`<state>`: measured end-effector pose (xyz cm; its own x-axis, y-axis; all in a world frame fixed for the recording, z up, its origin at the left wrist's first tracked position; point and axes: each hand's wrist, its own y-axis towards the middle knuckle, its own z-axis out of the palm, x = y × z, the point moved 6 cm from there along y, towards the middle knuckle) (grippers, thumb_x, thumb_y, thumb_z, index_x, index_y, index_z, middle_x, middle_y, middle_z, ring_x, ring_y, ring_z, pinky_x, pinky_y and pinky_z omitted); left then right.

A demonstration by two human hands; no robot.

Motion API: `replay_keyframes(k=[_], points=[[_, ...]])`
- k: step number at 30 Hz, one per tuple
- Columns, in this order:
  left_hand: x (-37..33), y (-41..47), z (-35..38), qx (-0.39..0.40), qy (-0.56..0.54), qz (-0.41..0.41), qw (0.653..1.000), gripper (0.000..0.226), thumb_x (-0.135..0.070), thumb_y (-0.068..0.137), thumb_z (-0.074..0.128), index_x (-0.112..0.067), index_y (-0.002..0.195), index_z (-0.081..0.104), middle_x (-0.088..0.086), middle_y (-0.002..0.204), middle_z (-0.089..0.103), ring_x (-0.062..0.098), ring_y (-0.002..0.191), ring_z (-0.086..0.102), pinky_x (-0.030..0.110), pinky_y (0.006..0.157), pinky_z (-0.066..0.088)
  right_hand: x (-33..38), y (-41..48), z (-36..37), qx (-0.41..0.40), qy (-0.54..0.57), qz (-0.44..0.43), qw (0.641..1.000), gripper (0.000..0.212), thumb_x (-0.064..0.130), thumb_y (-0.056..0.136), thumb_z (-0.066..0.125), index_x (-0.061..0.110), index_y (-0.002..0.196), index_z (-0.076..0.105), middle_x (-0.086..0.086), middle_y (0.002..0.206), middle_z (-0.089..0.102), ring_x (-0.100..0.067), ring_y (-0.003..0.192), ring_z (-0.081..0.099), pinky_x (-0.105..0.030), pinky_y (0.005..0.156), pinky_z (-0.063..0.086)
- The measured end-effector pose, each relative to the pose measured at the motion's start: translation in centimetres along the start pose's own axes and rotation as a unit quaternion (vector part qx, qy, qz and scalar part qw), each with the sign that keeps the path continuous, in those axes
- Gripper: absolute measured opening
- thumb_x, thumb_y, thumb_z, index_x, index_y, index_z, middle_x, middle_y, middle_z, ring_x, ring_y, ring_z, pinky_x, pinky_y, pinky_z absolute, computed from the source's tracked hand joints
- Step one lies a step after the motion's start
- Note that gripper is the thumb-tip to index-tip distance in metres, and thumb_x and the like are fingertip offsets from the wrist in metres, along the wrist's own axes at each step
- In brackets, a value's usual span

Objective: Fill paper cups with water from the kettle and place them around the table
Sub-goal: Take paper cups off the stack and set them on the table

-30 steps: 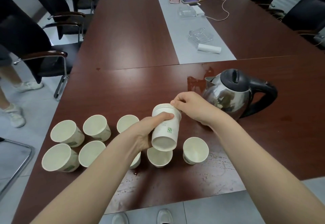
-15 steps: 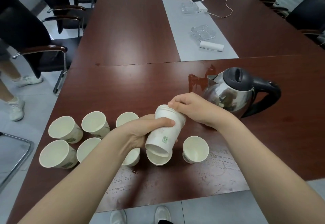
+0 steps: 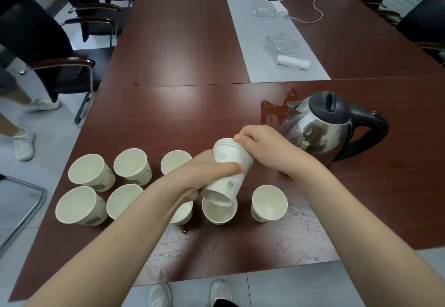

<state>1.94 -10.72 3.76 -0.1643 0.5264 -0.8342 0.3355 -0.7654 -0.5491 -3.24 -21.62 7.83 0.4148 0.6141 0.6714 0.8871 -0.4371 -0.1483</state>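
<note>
A stack of nested white paper cups (image 3: 227, 174) hangs upside down and tilted above the table. My left hand (image 3: 207, 172) grips its side, and my right hand (image 3: 260, 145) pinches its upper end. Several empty paper cups stand upright on the dark red table (image 3: 183, 114): one (image 3: 219, 210) right under the stack's mouth, one (image 3: 269, 203) to its right, others (image 3: 91, 172) in two rows at the left. The steel kettle (image 3: 317, 128) with black lid and handle stands behind my right hand, spout facing left.
A wet patch (image 3: 274, 111) lies left of the kettle's spout. On the grey centre strip sit a glass ashtray (image 3: 283, 43), a white roll (image 3: 292, 62), phones and a cable (image 3: 310, 10). Black chairs (image 3: 60, 61) line the left side. Another person's legs (image 3: 14, 119) stand at far left.
The stack has tilted further, its mouth swinging down toward the cup beneath it. Both hands stay on the stack. The standing cups and the kettle have not moved.
</note>
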Motion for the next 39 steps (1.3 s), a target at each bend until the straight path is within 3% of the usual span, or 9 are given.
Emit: replay_keyframes(k=[5,14,21,23,25,29,32,35,39], points=[[0.3,0.0,0.1,0.016,-0.040,-0.015,0.999,0.009,-0.012,0.087,0.064,-0.012,0.095,0.060,0.004,0.074,0.065,0.013,0.059,0.063,0.022,0.051,0.050,-0.2,0.0,0.0,-0.012,-0.015,-0.006,1.000,0.029,0.023,0.101,0.042,0.003,0.100,0.062,-0.003,0.095,0.058,-0.016,0.089,0.051,-0.027,0.069,0.033],[0.3,0.3,0.0,0.020,-0.051,-0.016,0.998,0.008,-0.012,0.087,0.063,-0.010,0.094,0.060,0.005,0.072,0.064,0.014,0.057,0.062,0.021,0.049,0.049,-0.1,0.5,0.3,-0.019,-0.030,0.000,0.999,0.033,0.023,0.101,0.041,-0.004,0.097,0.061,-0.011,0.094,0.061,-0.024,0.090,0.053,-0.032,0.073,0.036],[1.4,-0.6,0.2,0.059,-0.093,0.009,0.994,0.023,-0.008,0.077,0.070,-0.016,0.096,0.060,-0.004,0.072,0.072,0.009,0.065,0.067,0.023,0.059,0.055,-2.0,0.9,-2.9,-0.066,-0.044,0.025,0.997,0.033,0.023,0.101,0.040,-0.002,0.093,0.059,-0.012,0.096,0.062,-0.026,0.091,0.054,-0.035,0.075,0.036],[1.6,-0.4,0.0,0.035,-0.108,0.011,0.993,0.050,-0.013,0.070,0.074,-0.015,0.114,0.052,0.001,0.090,0.071,0.013,0.071,0.068,0.027,0.059,0.055,-2.0,0.9,-2.9,-0.061,-0.026,0.008,0.998,0.035,0.023,0.100,0.042,-0.006,0.096,0.061,-0.015,0.097,0.064,-0.025,0.089,0.055,-0.039,0.080,0.042],[1.9,-0.3,-0.2,0.018,-0.130,0.007,0.991,0.074,-0.020,0.060,0.074,-0.021,0.127,0.043,0.008,0.107,0.065,0.020,0.079,0.068,0.031,0.063,0.055,-1.8,0.8,-2.1,-0.043,0.026,-0.001,0.999,0.033,0.023,0.100,0.045,-0.004,0.092,0.062,-0.009,0.086,0.061,-0.017,0.079,0.051,-0.036,0.075,0.042],[2.0,-0.3,-0.2,0.016,-0.162,0.016,0.987,0.076,-0.019,0.059,0.074,-0.028,0.128,0.042,0.014,0.117,0.061,0.028,0.086,0.066,0.037,0.071,0.055,-3.1,0.5,-1.0,-0.030,0.290,0.070,0.954,0.025,0.023,0.096,0.053,0.017,0.074,0.063,0.013,0.068,0.060,-0.010,0.074,0.050,-0.029,0.077,0.042],[2.1,-0.2,-0.2,0.013,-0.179,0.031,0.983,0.073,-0.019,0.059,0.073,-0.028,0.126,0.043,0.014,0.116,0.061,0.028,0.086,0.065,0.037,0.070,0.055,-3.9,0.3,0.3,0.016,0.371,0.145,0.917,0.024,0.041,0.094,0.054,0.020,0.094,0.067,0.002,0.090,0.063,-0.020,0.093,0.056,-0.043,0.088,0.049],[2.0,-0.1,-0.2,0.001,-0.176,0.043,0.983,0.070,-0.019,0.059,0.073,-0.031,0.122,0.043,0.011,0.114,0.061,0.025,0.086,0.065,0.034,0.067,0.055,-4.1,-0.1,1.7,0.096,0.409,0.205,0.884,0.053,0.056,0.091,0.049,0.017,0.126,0.057,-0.008,0.123,0.058,-0.029,0.108,0.062,-0.046,0.086,0.053],[2.1,-0.1,-0.6,-0.010,-0.172,0.052,0.984,0.067,-0.019,0.059,0.073,-0.032,0.118,0.044,0.006,0.110,0.062,0.020,0.084,0.066,0.030,0.062,0.055,-3.5,0.1,1.7,0.081,0.418,0.187,0.885,0.043,0.050,0.094,0.046,0.015,0.114,0.060,-0.008,0.101,0.067,-0.024,0.084,0.069,-0.040,0.075,0.057]])
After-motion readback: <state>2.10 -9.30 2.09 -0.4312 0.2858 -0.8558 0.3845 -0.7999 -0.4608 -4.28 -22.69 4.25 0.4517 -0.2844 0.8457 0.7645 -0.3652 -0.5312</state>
